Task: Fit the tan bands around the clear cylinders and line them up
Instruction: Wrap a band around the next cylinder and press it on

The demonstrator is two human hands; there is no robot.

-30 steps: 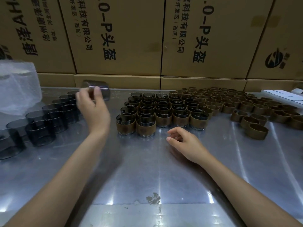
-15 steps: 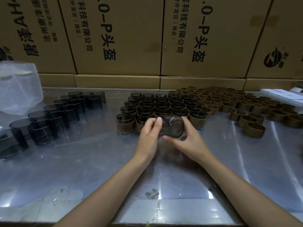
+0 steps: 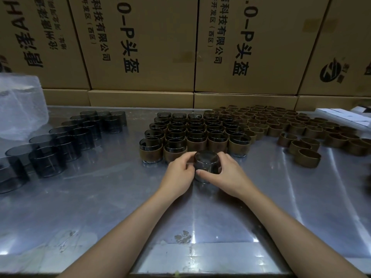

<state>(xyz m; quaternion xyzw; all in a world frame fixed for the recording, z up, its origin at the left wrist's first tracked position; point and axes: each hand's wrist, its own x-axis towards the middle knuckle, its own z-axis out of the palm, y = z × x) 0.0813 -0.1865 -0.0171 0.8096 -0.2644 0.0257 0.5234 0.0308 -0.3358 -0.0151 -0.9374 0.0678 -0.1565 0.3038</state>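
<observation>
Behind everything stands a wall of cardboard boxes point(image 3: 140, 43) with dark printing. In front of them runs the shiny metal table point(image 3: 100, 197) I work at. At its far left sits a crumpled clear plastic bag point(image 3: 20, 105). To the right of the bag, bare cylinders point(image 3: 66, 137) stand in rows toward the left edge. On the right side of the table loose tan bands point(image 3: 301, 129) spread in a wide patch. Between those 2 groups, the banded cylinders point(image 3: 192, 133) stand packed in tidy rows. Just in front of that block, I hold 1 clear cylinder point(image 3: 206, 163) low over the table or on it, I cannot tell which. My left hand point(image 3: 178, 173) curls around its left side, and my right hand point(image 3: 226, 177) wraps the right side, thumb across the front. A band on it, if any, is hidden by my fingers.
</observation>
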